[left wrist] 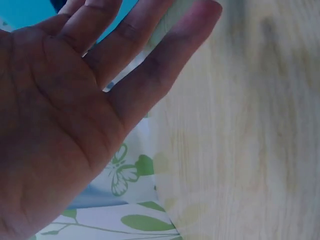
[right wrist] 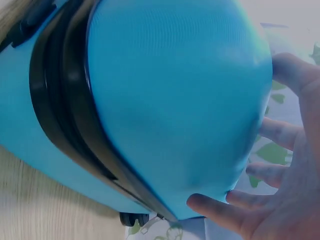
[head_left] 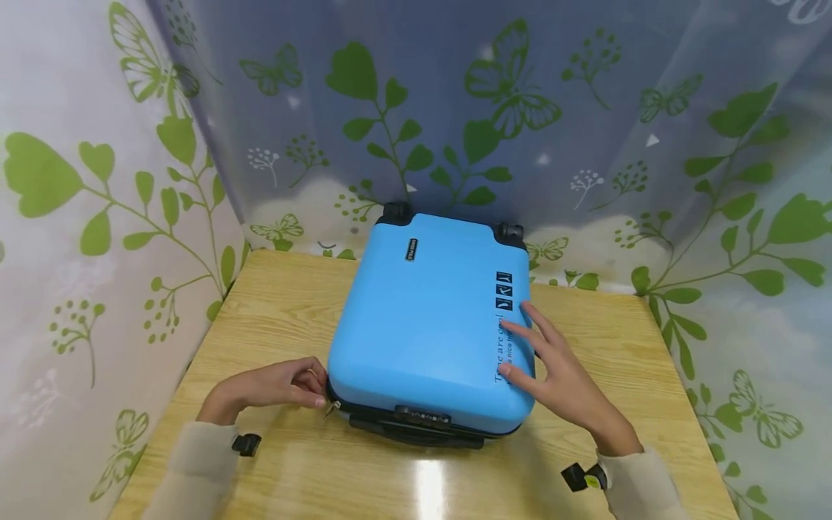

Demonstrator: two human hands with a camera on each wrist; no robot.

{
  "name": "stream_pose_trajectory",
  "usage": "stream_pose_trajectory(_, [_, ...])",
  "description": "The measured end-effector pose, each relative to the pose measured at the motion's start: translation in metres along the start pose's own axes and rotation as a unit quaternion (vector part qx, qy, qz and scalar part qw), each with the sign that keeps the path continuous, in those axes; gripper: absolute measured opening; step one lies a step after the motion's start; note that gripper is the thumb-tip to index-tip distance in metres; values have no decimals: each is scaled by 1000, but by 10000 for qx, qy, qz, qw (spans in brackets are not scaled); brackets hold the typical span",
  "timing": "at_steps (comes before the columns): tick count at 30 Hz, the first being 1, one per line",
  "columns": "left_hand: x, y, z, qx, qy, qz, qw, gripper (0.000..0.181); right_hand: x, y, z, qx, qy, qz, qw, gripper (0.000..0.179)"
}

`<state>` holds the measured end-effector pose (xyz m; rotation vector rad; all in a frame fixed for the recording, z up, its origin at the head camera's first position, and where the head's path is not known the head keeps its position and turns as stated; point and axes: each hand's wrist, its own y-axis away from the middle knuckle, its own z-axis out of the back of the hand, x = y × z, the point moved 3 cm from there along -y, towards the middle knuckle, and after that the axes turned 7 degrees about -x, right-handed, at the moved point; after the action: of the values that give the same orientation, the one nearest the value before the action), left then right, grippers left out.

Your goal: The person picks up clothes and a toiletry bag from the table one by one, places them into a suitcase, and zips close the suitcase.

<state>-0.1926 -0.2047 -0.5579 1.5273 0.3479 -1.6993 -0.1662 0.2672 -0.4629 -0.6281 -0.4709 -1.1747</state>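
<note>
A light blue hard-shell suitcase [head_left: 429, 310] lies flat on the wooden table, its wheels toward the back wall. Black trim and a zip run round its side, with a combination lock [head_left: 422, 417] and black carry handle [head_left: 416, 433] at the front. My left hand [head_left: 279, 383] is at the front left corner, thumb and index finger pinching at the zipper pull [head_left: 332, 409]; the fingertips are partly hidden. Spread over the right edge of the shell, my right hand [head_left: 562, 368] touches it with extended fingers. In the right wrist view the suitcase's blue shell [right wrist: 175, 100] fills the middle.
The wood-grain table [head_left: 279, 310] extends on both sides of the suitcase. Cloth walls [head_left: 422, 108] printed with green leaves and butterflies enclose it at the back, left and right. Black wheels [head_left: 510, 232] sit close to the back wall.
</note>
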Motion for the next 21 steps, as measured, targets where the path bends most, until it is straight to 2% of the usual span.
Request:
stream_pose_trajectory(4, [0, -2, -7, 131, -9, -6, 9999, 27, 10, 2, -2, -70, 316, 323, 9990, 68])
stream_pose_trajectory(7, [0, -3, -12, 116, 21, 72, 9999, 24, 17, 3, -3, -60, 498, 558, 9972, 70])
stream_pose_trajectory(13, [5, 0, -20, 104, 198, 229, 9995, 25, 27, 6, -5, 277, 920, 699, 9929, 76])
stream_pose_trajectory(21, [7, 3, -27, 388, 438, -278, 9979, 33, 31, 8, -7, 374, 1174, 822, 9890, 83])
